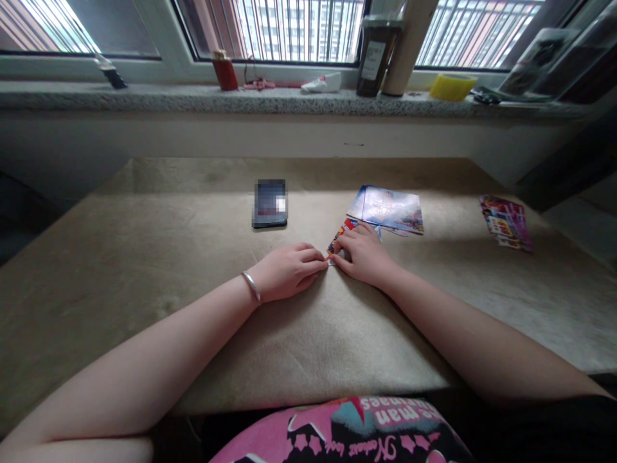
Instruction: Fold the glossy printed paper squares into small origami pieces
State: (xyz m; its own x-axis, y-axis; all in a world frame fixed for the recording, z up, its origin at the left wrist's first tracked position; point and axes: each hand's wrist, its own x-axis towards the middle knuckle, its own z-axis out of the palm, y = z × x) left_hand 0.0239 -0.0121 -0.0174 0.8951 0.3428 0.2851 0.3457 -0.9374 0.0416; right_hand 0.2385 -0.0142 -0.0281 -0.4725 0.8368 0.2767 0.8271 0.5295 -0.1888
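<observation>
A broad table (159,257) fills the lower view, its top beige, cloth-like and mottled. Taking the meeting fingertips as the clock's centre, a speckled, stone-like windowsill (159,99) runs across the 12 o'clock side. At 1 to 2 o'clock, overlapping glossy sheets (393,208) lie flat, rectangular and printed in pale blue and violet.

The left hand (292,270) comes in from 8 o'clock, palm down, fingers together and nearly straight. The right hand (364,254) comes in from 4 o'clock, fingers bent, thumb and forefinger a narrow gap apart. Both sets of fingertips meet at a printed paper; I cannot tell whether either hand pinches it or only presses it.

On the sill just past 12 o'clock stands a tall jar (375,61), dark inside, with a pale label; its contents cannot be made out. Near 3 o'clock lie fanned, shiny pink-and-red cards (506,223); at 10 o'clock lies a dark, blurred rectangular slab (270,204).

The printed paper (341,236), red, yellow and blue, lies on the table partly under the right hand, its visible long axis running from 7 o'clock to 1 o'clock. A smooth silvery bracelet (251,286) circles the left wrist.
</observation>
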